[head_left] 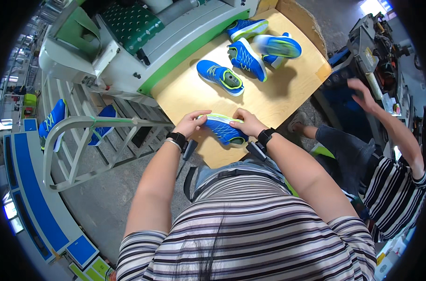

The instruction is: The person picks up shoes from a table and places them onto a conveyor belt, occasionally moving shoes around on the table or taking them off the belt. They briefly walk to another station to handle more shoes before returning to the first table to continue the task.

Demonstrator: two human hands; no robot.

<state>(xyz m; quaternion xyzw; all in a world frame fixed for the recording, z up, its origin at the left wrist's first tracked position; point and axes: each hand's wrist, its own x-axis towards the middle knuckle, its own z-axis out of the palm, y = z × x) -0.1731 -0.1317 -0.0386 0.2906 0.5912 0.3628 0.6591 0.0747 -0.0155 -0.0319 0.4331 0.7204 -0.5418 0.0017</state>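
Note:
A blue sneaker point(220, 130) with a white and lime sole is held between my two hands, low over the near part of the wooden board. My left hand point(191, 123) pinches one end of it, fingers closed at the sole edge. My right hand point(248, 123) grips the other end, its thumb on the upper near the sole. Just beyond lies a single blue sneaker point(219, 77) with a dark insert inside its opening. Farther off are another sneaker on its side point(248, 58), one at the far edge point(248, 29), and a motion-blurred sneaker point(280, 47) above one more.
The wooden tabletop point(175, 96) adjoins a machine with a green perforated belt point(131, 23). To the left, a metal rack point(89, 122) carries blue sneakers point(54, 122). A co-worker in a striped shirt point(395, 187) is at the right, with a raised hand point(361, 95) beside the table.

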